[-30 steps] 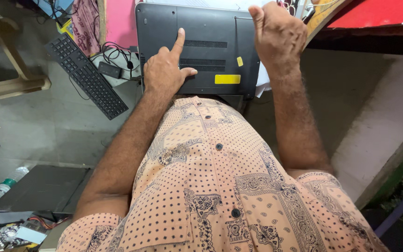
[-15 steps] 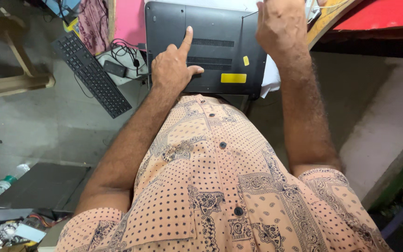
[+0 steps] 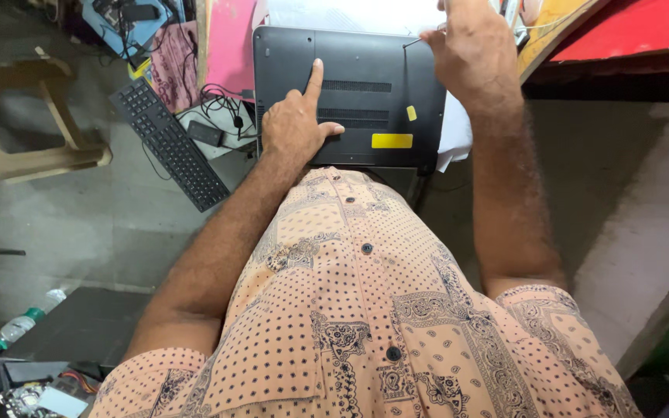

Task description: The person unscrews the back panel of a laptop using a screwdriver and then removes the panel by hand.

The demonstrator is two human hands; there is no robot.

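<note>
The left hand [image 3: 296,124] lay spread on the upturned laptop [image 3: 365,101], forefinger out, steadying it. At two o'clock the right hand [image 3: 470,50] pinched a thin screwdriver [image 3: 420,40] at the laptop's far edge.

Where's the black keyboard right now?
In the head view, the black keyboard lies at upper left, slanted on the floor, left of the upturned laptop and the left hand resting on it.

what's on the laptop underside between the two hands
In the head view, vent slots and a small yellow sticker lie between the left hand and right hand.
</note>
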